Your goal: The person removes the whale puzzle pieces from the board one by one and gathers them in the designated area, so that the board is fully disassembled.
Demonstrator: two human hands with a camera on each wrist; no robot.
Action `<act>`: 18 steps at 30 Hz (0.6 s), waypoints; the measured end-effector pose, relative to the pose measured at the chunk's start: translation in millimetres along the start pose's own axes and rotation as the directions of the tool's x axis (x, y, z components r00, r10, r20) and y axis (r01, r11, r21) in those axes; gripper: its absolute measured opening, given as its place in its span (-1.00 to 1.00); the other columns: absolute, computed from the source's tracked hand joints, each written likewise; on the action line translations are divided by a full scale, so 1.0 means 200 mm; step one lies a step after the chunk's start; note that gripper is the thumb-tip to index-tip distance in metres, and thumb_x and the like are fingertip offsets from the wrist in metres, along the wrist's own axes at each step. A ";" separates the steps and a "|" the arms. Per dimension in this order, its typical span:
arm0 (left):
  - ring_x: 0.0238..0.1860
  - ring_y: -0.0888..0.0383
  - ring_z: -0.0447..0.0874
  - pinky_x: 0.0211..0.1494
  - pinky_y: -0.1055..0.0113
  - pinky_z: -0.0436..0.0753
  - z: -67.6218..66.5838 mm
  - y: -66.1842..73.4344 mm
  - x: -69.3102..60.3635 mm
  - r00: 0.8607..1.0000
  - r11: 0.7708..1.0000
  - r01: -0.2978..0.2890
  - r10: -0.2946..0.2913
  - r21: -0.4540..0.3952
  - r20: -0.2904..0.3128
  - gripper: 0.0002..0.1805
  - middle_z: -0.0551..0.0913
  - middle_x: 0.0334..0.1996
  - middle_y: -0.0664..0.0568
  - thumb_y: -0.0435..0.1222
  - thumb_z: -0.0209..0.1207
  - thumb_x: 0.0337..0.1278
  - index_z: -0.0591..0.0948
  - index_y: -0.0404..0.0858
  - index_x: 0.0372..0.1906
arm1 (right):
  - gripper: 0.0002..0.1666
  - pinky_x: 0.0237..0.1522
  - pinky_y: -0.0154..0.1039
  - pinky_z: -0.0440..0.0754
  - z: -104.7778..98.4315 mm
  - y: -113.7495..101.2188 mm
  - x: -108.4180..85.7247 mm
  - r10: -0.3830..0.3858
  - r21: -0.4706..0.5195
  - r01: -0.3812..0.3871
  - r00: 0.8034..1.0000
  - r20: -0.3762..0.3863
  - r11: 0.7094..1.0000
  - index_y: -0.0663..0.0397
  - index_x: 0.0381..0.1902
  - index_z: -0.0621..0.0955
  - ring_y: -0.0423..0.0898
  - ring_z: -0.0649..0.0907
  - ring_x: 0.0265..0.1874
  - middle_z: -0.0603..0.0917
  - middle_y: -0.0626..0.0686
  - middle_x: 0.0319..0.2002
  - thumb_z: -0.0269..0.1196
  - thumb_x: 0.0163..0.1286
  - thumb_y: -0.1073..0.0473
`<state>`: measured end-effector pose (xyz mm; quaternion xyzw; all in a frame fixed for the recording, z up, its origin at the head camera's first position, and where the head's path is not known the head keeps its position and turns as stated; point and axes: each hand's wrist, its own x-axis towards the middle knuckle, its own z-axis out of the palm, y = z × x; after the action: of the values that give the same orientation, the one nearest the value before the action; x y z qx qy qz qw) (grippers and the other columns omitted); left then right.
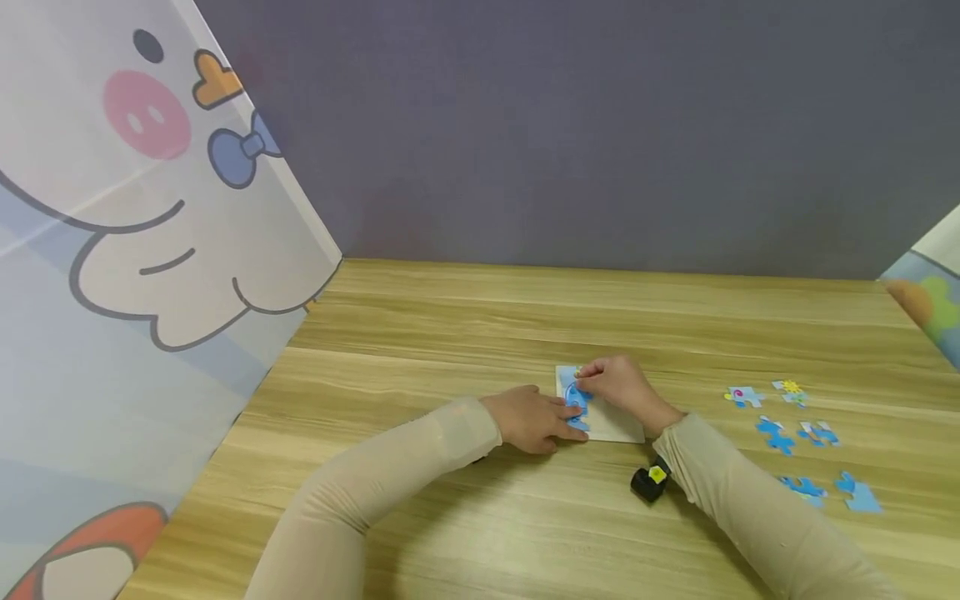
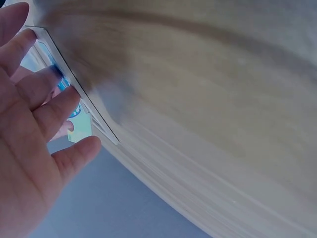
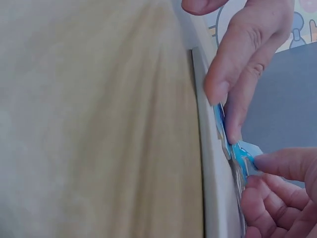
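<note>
A white puzzle board (image 1: 621, 425) lies on the table, with blue jigsaw pieces (image 1: 573, 400) along its left side. My left hand (image 1: 531, 419) reaches in from the left; its extended fingers rest on the pieces and the board's edge. Above it, my right hand (image 1: 619, 387) pinches a jigsaw piece (image 3: 246, 157) between thumb and fingers at the board's upper left part. The right wrist view shows this piece tilted up against those beside the left fingertips. From the left wrist, the piece's pale green corner (image 2: 80, 128) shows past the fingers.
Several loose jigsaw pieces (image 1: 775, 435) lie spread on the wooden table (image 1: 450, 333) to the right, beyond the right forearm. A grey panel (image 1: 600, 133) stands along the back edge, and a cartoon-printed panel (image 1: 247, 242) along the left. A black wrist device (image 1: 649, 483) hangs below the right sleeve.
</note>
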<state>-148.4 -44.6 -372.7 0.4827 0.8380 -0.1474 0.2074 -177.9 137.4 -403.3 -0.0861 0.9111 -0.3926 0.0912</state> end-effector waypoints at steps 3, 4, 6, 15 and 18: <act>0.45 0.27 0.02 0.38 0.07 0.22 0.01 -0.01 0.00 1.000 1.000 0.003 -0.003 -0.008 -0.003 -0.43 0.04 0.48 0.25 -0.04 0.03 0.39 0.22 0.26 0.44 | -0.65 -0.34 -0.28 0.53 0.00 0.00 0.01 0.008 0.047 -0.009 1.000 0.004 0.999 0.43 -0.13 0.65 -0.06 0.62 -0.35 0.73 0.17 -0.32 0.30 0.16 0.27; 0.45 0.27 0.02 0.38 0.07 0.22 0.01 -0.01 0.00 1.000 1.000 0.000 0.000 -0.009 -0.004 -0.43 0.04 0.48 0.25 -0.04 0.03 0.39 0.22 0.26 0.44 | -0.62 -0.34 -0.28 0.53 0.01 0.01 0.01 0.005 0.064 -0.006 1.000 0.008 0.998 0.44 -0.10 0.64 -0.07 0.62 -0.35 0.73 0.17 -0.32 0.29 0.16 0.28; 0.45 0.27 0.02 0.38 0.06 0.22 0.01 -0.01 0.00 1.000 1.000 -0.005 0.005 -0.020 -0.005 -0.43 0.04 0.48 0.24 -0.05 0.04 0.38 0.22 0.26 0.44 | -0.61 -0.35 -0.29 0.53 0.01 0.01 0.01 -0.002 0.096 0.000 1.000 0.020 0.995 0.45 -0.06 0.61 -0.09 0.63 -0.36 0.72 0.17 -0.32 0.28 0.18 0.29; 0.45 0.25 0.00 0.36 0.01 0.24 0.01 -0.04 -0.01 0.999 0.999 -0.031 0.030 -0.043 -0.011 -0.43 0.06 0.47 0.20 -0.05 0.05 0.38 0.24 0.24 0.43 | -0.64 -0.46 -0.31 0.52 0.02 0.01 0.02 -0.034 0.194 0.026 0.999 0.038 0.981 0.46 0.00 0.56 -0.21 0.60 -0.51 0.71 0.12 -0.41 0.23 0.23 0.40; 0.45 0.24 0.02 0.36 0.01 0.25 0.01 -0.04 -0.02 0.999 0.998 -0.038 0.037 -0.052 -0.016 -0.44 0.07 0.47 0.19 -0.05 0.06 0.37 0.26 0.23 0.42 | -0.67 -0.47 -0.33 0.51 0.02 -0.01 0.02 -0.050 0.201 0.042 0.998 0.033 0.979 0.47 -0.04 0.57 -0.22 0.60 -0.54 0.70 0.10 -0.45 0.22 0.21 0.43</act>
<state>-153.9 -52.0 -372.8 0.4938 0.8339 -0.1182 0.2164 -180.2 133.4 -405.1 -0.1048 0.8629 -0.4826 0.1074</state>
